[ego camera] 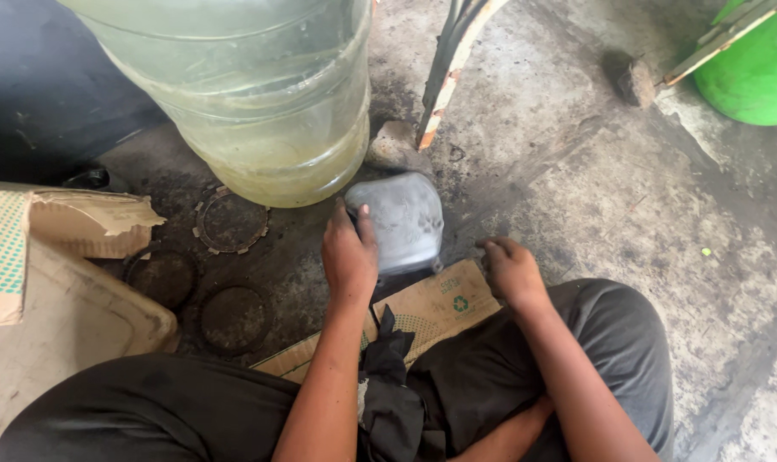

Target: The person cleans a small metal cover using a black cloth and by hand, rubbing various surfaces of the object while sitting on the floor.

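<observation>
My left hand (348, 254) grips the left edge of a grey, rounded metal cover (399, 221) that stands on the dirty concrete floor, thumb up against its face. My right hand (510, 269) rests apart from it to the right, fingers curled loosely, touching the edge of a flat piece of cardboard (431, 304) that lies under my legs. A black rag (387, 355) hangs between my knees.
A large clear water jug (252, 103) stands just behind the cover. Three round toothed metal rings (231, 222) lie on the floor at left, next to a torn cardboard box (55, 231). A stone (394, 145), a wooden slat (453, 77) and a green tub (756, 73) sit farther back.
</observation>
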